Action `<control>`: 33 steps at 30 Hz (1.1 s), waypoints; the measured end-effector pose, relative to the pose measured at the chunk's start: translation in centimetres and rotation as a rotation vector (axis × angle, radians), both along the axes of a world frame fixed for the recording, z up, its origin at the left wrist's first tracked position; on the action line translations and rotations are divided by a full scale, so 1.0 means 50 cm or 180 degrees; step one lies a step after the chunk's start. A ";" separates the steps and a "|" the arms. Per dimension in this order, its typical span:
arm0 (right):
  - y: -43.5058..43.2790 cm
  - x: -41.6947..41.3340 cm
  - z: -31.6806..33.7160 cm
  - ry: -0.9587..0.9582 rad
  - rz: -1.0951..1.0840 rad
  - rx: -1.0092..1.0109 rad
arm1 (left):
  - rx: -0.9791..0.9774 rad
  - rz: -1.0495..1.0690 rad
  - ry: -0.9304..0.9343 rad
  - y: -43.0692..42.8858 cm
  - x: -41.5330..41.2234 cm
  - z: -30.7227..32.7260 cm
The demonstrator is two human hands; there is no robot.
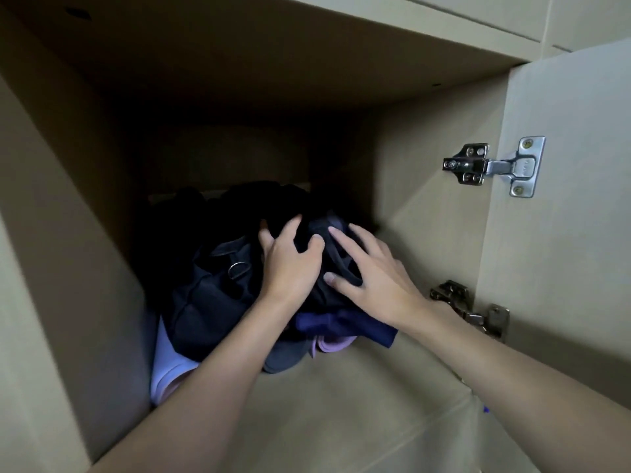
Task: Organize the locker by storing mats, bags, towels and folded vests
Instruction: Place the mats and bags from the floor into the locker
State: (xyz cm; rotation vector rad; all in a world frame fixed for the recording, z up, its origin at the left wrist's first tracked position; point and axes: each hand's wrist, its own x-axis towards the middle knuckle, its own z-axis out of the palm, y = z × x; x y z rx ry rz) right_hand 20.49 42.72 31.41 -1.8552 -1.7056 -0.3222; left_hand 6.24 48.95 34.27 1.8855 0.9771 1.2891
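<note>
Dark cloth fills the head view: a black garment bundle (307, 291) sits on top of the pile deep in the locker (341, 411), and both our hands are on it. Our left hand (290, 264) lies over the bundle's near-left side with fingers splayed and slightly bent. Our right hand (372, 278) lies flat against its right side with fingers straight and spread. The two hands are close together, thumbs nearly meeting, and neither clamps anything that we can see. A dark hem or strap loops between the right thumb and forefinger.

Left of our left hand lies a black bag (211, 295) with a metal ring (239, 269). Under our right wrist a navy cloth (345, 324) sticks out, with lilac fabric (167, 367) below our left forearm. A door hinge (495, 165) sits well to the right of both hands.

We judge the step to be seating the bundle. To do it well, we should press down and back evenly with both palms, keep the folds from spilling toward us, tuck the loose loop under, and avoid dragging the navy cloth forward.
</note>
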 end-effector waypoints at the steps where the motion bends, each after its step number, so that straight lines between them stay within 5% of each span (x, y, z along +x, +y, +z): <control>1: 0.022 0.002 0.007 -0.0010 -0.0057 -0.0031 | 0.0044 -0.0006 0.0022 -0.001 -0.003 -0.001; 9: 0.002 0.007 -0.040 -0.0037 -0.0334 0.0518 | 0.0280 0.0092 0.0507 0.011 -0.016 -0.022; 18: 0.071 0.019 -0.047 -0.0068 -0.0498 0.0038 | 0.0399 0.0065 0.0853 0.000 -0.018 -0.016; 33: -0.177 -0.064 -0.096 0.0144 -0.0508 0.0103 | 0.1142 -0.0408 0.1021 -0.155 -0.093 -0.062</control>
